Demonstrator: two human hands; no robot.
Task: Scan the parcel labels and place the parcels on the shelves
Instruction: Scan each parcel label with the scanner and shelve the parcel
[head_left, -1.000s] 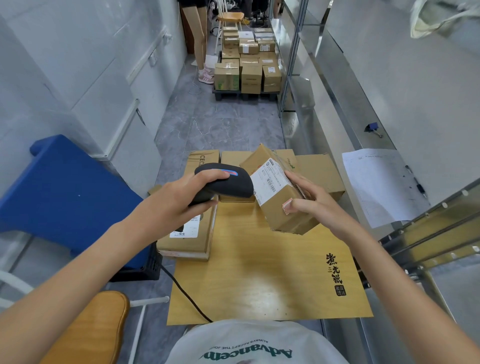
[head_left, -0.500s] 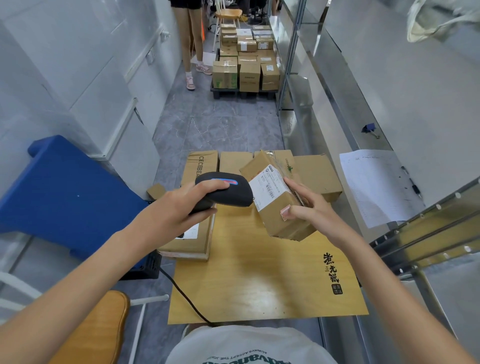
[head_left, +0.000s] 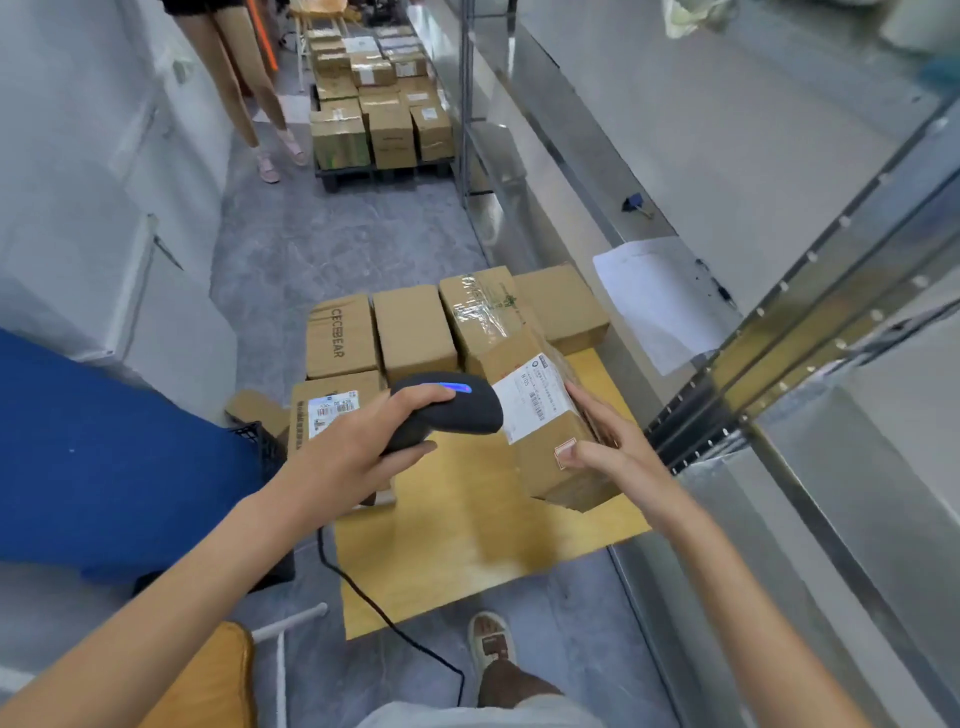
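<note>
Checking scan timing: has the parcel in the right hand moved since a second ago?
Cannot tell for sure: the camera rose. Against the taped box behind it, the held parcel in the right hand sits slightly lower and nearer the person.

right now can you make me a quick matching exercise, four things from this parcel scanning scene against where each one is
Things:
1. scanner
2. labelled parcel
3. CECBEAR box
4. sheet of paper

Places:
a. lying on the metal shelf
b. held in the right hand
c. gripped in the left hand
d. resting among the boxes on the wooden board

Pairs: 1-c, 2-b, 3-d, 4-a
</note>
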